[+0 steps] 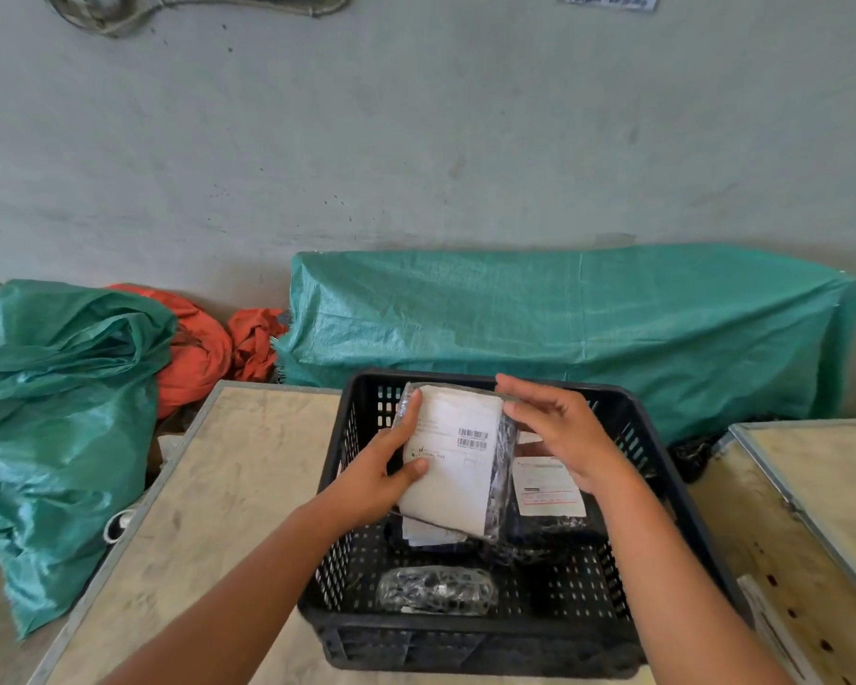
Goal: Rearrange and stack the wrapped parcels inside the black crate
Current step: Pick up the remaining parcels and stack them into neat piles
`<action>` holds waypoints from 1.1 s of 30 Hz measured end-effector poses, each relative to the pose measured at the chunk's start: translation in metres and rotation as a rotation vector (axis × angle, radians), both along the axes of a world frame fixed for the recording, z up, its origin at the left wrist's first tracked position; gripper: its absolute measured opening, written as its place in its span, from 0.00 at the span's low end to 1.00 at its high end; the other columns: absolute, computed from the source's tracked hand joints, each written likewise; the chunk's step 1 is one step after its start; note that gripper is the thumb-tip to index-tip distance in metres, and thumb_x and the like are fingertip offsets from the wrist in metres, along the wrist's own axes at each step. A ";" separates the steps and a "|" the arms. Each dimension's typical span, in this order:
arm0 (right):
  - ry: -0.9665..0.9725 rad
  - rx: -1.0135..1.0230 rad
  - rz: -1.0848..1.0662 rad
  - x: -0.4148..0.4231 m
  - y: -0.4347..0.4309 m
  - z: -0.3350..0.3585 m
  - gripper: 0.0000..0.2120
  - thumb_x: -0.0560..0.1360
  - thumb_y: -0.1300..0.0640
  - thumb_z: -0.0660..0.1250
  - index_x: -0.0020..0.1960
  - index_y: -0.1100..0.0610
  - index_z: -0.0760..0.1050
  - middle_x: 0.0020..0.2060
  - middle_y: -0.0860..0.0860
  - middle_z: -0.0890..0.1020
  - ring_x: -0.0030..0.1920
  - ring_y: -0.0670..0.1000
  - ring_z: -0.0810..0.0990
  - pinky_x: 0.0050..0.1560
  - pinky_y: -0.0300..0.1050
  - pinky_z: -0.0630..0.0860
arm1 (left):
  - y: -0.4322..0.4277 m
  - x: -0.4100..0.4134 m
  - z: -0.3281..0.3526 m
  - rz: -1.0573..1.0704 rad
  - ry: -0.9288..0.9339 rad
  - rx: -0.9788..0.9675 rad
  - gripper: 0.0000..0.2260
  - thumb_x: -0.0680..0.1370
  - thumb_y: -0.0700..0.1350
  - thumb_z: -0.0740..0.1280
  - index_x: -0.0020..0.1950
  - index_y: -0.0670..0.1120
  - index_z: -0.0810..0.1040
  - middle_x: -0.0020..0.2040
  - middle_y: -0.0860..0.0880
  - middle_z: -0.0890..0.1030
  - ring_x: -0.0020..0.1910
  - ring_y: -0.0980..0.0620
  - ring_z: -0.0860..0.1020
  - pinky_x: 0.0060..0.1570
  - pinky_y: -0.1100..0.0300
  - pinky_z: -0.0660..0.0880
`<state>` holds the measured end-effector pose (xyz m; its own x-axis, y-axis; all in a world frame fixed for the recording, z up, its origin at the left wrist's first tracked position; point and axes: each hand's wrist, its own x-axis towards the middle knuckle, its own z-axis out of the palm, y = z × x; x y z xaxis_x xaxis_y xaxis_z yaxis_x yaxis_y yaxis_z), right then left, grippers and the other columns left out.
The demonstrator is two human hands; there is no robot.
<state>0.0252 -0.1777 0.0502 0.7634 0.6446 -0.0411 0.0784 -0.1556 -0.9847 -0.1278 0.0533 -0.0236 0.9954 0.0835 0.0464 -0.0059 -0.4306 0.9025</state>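
Black perforated plastic: the crate point(663, 491) stands on a pale board worktop point(228, 487), its near wall closest to the wearer.

Item, near floor of crate: one small parcel point(436, 589) in clear bubble wrap over dark contents, lying flat and alone.

Item, mid crate: a labelled parcel point(548, 489) lying flat at right, dark wrap, white label upward; a further white label edge point(428, 531) shows beneath the lifted one.

Item, held above the crate's middle: the raised parcel point(458, 467), dark bubble wrap with a large white shipping label and barcode facing the camera, tilted up on its lower end. The left hand point(391, 467) is clamped on its left edge, thumb across the label. The right hand point(559, 432) rests over the upper right corner, fingers spread and partly curled; firm grip or mere steadying cannot be told.

Handling, judged: likely light, cushioned and somewhat yielding; film probably slick. Best taken by the two long edges and laid flat, label up.

Beyond: green woven sacks point(55, 417), orange cloth point(194, 353), a green-covered long shape point(589, 328), grey wall point(416, 140).
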 end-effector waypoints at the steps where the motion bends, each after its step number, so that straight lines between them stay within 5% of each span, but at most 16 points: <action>1: -0.010 -0.005 -0.028 0.000 0.000 -0.007 0.22 0.75 0.55 0.77 0.64 0.36 0.81 0.63 0.32 0.81 0.61 0.32 0.79 0.53 0.32 0.75 | 0.000 0.004 -0.003 0.017 0.021 -0.017 0.36 0.82 0.52 0.64 0.76 0.75 0.43 0.71 0.67 0.62 0.68 0.70 0.65 0.64 0.71 0.65; 6: -0.126 -0.182 0.002 -0.008 0.004 -0.063 0.42 0.72 0.52 0.80 0.76 0.29 0.61 0.61 0.16 0.67 0.62 0.22 0.69 0.55 0.18 0.67 | -0.004 0.033 -0.018 0.123 0.113 0.024 0.38 0.83 0.49 0.63 0.77 0.72 0.38 0.73 0.47 0.67 0.67 0.49 0.71 0.70 0.49 0.69; 10: -0.157 -0.293 -0.015 -0.007 0.019 -0.100 0.49 0.70 0.60 0.81 0.81 0.41 0.58 0.71 0.35 0.65 0.70 0.37 0.66 0.53 0.15 0.63 | -0.011 0.055 -0.039 0.159 0.220 0.082 0.41 0.83 0.49 0.63 0.71 0.79 0.33 0.67 0.42 0.66 0.53 0.50 0.76 0.55 0.56 0.77; 13: -0.146 -0.390 -0.011 -0.003 0.027 -0.120 0.53 0.68 0.62 0.83 0.83 0.46 0.55 0.74 0.44 0.69 0.71 0.42 0.65 0.63 0.28 0.67 | -0.012 0.066 -0.058 0.072 0.372 0.126 0.48 0.82 0.45 0.65 0.66 0.78 0.25 0.76 0.38 0.57 0.58 0.54 0.71 0.49 0.62 0.73; 16: -0.163 -0.500 0.018 -0.002 0.035 -0.134 0.54 0.68 0.61 0.83 0.84 0.49 0.55 0.79 0.54 0.65 0.75 0.49 0.67 0.70 0.40 0.67 | -0.010 0.070 -0.071 0.019 0.518 0.224 0.54 0.80 0.45 0.69 0.64 0.73 0.19 0.78 0.34 0.52 0.67 0.44 0.70 0.61 0.53 0.71; 21: -0.246 -0.700 0.111 -0.003 0.048 -0.154 0.51 0.73 0.59 0.79 0.84 0.55 0.50 0.82 0.56 0.35 0.82 0.56 0.53 0.79 0.48 0.57 | -0.007 0.073 -0.091 -0.007 0.605 0.248 0.57 0.78 0.44 0.72 0.70 0.64 0.19 0.78 0.35 0.60 0.69 0.42 0.71 0.60 0.57 0.70; 27: -0.309 -0.914 0.238 0.005 0.055 -0.165 0.49 0.76 0.53 0.75 0.84 0.60 0.46 0.83 0.54 0.36 0.82 0.58 0.55 0.79 0.50 0.58 | -0.012 0.067 -0.105 -0.045 0.721 0.307 0.61 0.73 0.43 0.78 0.73 0.61 0.23 0.77 0.38 0.27 0.79 0.36 0.53 0.74 0.48 0.63; 33: -0.305 -0.963 0.309 0.001 0.056 -0.175 0.55 0.73 0.57 0.78 0.84 0.61 0.42 0.83 0.56 0.36 0.83 0.59 0.44 0.81 0.50 0.52 | -0.012 0.068 -0.118 -0.020 0.665 0.388 0.54 0.74 0.43 0.77 0.81 0.51 0.36 0.76 0.42 0.23 0.80 0.39 0.44 0.77 0.45 0.54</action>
